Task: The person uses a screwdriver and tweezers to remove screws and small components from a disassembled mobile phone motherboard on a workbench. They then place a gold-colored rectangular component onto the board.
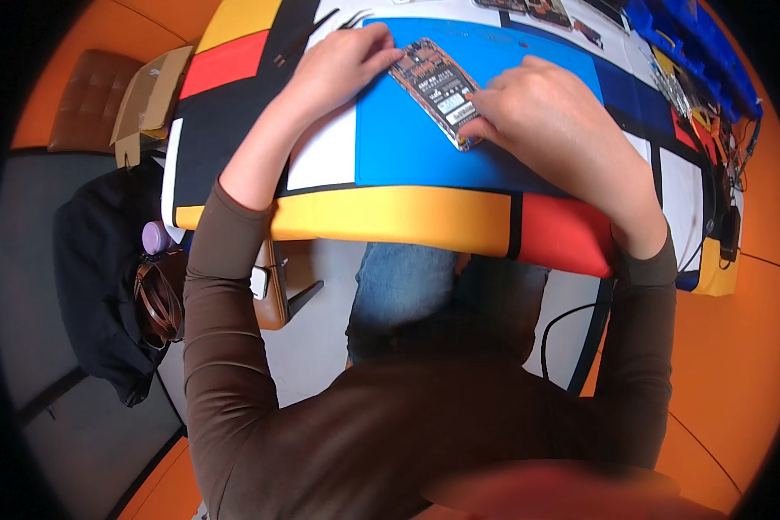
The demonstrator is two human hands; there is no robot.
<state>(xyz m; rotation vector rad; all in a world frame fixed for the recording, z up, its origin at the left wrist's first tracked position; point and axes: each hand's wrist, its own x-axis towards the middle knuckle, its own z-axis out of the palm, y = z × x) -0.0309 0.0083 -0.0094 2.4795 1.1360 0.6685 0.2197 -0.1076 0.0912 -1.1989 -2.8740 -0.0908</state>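
Head view: opened phone, internal parts exposed (426,76), positioned aslant over the blue mat (399,163), far end toward the left; cannot tell whether it lies flat or is slightly raised. Left hand (347,62): thumb and bent fingers at the phone's far left corner, firmness of grip not discernible. Right hand (542,102): fingers curled, thumb and forefinger at the near right edge; whether they pinch it, cannot tell. Mat rests on a colour-blocked cloth (390,215)
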